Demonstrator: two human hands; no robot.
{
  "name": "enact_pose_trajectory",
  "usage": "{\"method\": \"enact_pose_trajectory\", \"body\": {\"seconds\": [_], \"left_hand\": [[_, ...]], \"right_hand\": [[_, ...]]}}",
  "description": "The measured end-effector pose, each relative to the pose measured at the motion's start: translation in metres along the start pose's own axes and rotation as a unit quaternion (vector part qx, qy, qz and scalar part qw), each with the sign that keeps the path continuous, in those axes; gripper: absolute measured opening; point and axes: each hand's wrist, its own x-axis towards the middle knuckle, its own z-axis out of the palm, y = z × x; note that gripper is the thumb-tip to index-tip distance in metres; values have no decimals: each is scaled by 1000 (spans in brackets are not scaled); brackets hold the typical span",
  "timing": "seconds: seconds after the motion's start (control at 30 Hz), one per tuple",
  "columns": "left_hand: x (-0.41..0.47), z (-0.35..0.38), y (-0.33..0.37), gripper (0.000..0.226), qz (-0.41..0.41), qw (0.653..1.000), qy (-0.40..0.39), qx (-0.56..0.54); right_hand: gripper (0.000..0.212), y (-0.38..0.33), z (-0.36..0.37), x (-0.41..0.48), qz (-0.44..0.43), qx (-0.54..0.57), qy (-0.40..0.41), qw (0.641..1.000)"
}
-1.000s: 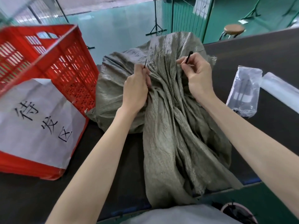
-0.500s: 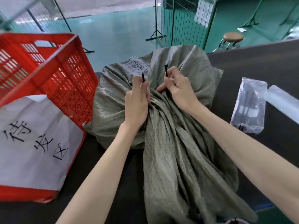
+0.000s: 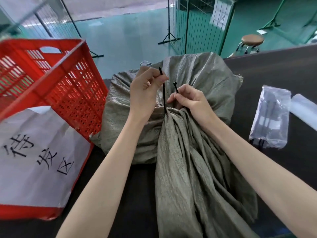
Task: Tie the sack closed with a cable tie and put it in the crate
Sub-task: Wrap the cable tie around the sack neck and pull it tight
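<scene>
Head view: the sack (image 3: 197, 152) lies on the tabletop (image 3: 274, 74), right of the crate (image 3: 51, 83). The cable tie (image 3: 164, 95) circles its gathered neck. The left hand (image 3: 145, 90) pinches the tail, upright; the right hand (image 3: 187, 98) pinches the head end just beside it, ready for threading.

Item: white paper sheet (image 3: 34, 152) fixed to the near wall of the red crate (image 3: 72, 86), at the tabletop's left edge. It bears three large black brush-written Chinese characters running diagonally downward, reading 待发区. No other lettering, brand or number is legible anywhere else.
</scene>
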Motion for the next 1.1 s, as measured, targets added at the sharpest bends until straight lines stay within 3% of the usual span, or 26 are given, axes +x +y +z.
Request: {"method": "enact_pose_trajectory", "body": {"seconds": [0.1,0.23,0.37,0.67,1.1], "left_hand": [[9,2,1,20,-25,999,-33,2],[16,5,0,6,-61,996,-60,6],[13,11,-1,16,-91,994,-58,-19],[-15,6,-13,15,-142,987,-2,-71],[-23,4,-7,12,-164,974,-64,-143]], "right_hand": [[18,-6,-3,-4,21,102,-30,994],[14,-6,-7,-5,60,155,-91,982],[9,0,-6,-5,51,124,-89,987],[7,1,-5,-9,36,98,-65,992],[17,2,-4,-11,45,87,-86,991]]}}
